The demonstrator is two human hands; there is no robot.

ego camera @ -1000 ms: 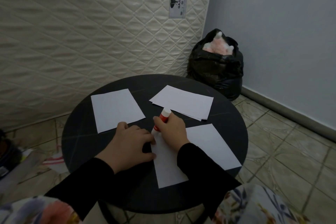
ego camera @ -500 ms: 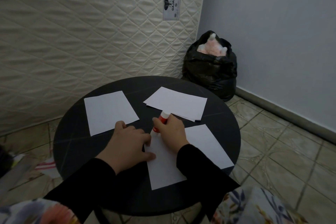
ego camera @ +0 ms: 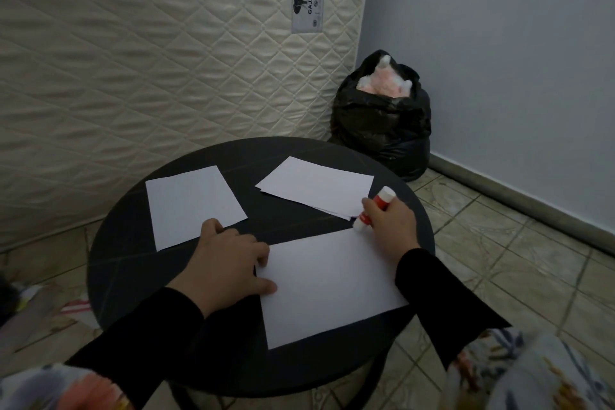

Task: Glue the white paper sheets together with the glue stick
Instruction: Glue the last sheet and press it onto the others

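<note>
Glue stick (ego camera: 372, 209): red, white-capped, tilted

Single head cam, wide-angle, sitting above the near edge of the round table (ego camera: 109, 263) and looking forward and down. It's riding close: forearms are entering from the bottom of frame, tabletop is filling the lower middle. It's facing the far corner, taking in the mattress (ego camera: 166, 60) far left and the wall (ego camera: 499, 60) far right. Straight lines are bowing at the frame edges. No second view overlapping.
</note>
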